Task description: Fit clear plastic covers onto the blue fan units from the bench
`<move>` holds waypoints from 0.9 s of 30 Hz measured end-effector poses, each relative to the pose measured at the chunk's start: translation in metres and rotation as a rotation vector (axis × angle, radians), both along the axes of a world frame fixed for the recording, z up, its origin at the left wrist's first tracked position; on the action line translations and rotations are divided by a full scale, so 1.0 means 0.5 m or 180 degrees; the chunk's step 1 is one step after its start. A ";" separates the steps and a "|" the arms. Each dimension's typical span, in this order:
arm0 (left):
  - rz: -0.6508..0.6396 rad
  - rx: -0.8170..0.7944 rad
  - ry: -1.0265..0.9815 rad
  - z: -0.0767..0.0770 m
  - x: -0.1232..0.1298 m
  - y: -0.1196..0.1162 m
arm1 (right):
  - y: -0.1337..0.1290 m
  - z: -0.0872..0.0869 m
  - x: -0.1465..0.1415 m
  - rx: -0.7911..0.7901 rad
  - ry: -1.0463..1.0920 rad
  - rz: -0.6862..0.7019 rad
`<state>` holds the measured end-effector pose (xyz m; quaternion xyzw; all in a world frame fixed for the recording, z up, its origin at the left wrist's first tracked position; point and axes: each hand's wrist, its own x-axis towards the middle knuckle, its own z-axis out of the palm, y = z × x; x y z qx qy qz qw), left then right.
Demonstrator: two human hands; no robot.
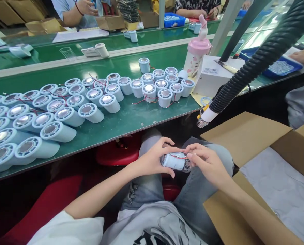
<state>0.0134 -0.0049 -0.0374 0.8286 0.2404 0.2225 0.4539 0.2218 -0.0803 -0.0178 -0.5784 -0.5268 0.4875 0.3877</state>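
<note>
You are holding a pale blue cylinder (172, 162) over your lap, off the near edge of the green bench (131, 117). Your left hand (157, 156) is curving round its left end, thumb on the near side and fingers on the far side, open only as wide as the body. Your right hand (206, 160) is closing narrowly at the right end, fingertips meeting by the red wire (179, 157); whether they are pinching the wire or the clear ribbed part (187, 164) beside it, you cannot tell from here, as the fingers are covering the contact.

For good work, keep the left grip steady and light, so the cylinder is neither rolling nor tipping while the right fingertips are doing the fine work. The wire is looking thin, so guiding it loosely is probably safer than tugging, and watching that it is not getting trapped under the clear part seems wise. Keep your right forearm clear of the cardboard box (246, 132) standing open on the right.
</note>
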 end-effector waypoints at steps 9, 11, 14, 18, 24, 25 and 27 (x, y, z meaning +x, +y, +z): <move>0.0233 -0.2069 -0.0510 0.026 0.005 -0.025 | 0.002 0.001 0.023 0.0261 0.0385 0.0513; 0.0347 -0.2419 -0.0688 0.025 0.002 -0.029 | -0.004 0.002 0.024 0.0715 -0.0360 0.0682; 0.0296 -0.2500 -0.0739 0.026 -0.004 -0.030 | -0.012 0.002 0.023 0.1081 -0.0854 0.0702; 0.0139 -0.2052 -0.0605 0.040 -0.012 -0.026 | -0.015 0.004 0.026 0.0872 -0.0606 0.0755; -0.0031 -0.1457 -0.0558 0.052 -0.020 -0.027 | -0.015 0.015 0.026 0.0474 -0.0117 0.0731; -0.0042 -0.1395 -0.0544 0.053 -0.022 -0.027 | -0.015 0.016 0.025 0.0434 -0.0047 0.0722; -0.0050 -0.1289 -0.0516 0.054 -0.023 -0.027 | -0.016 0.018 0.024 0.0361 0.0095 0.0712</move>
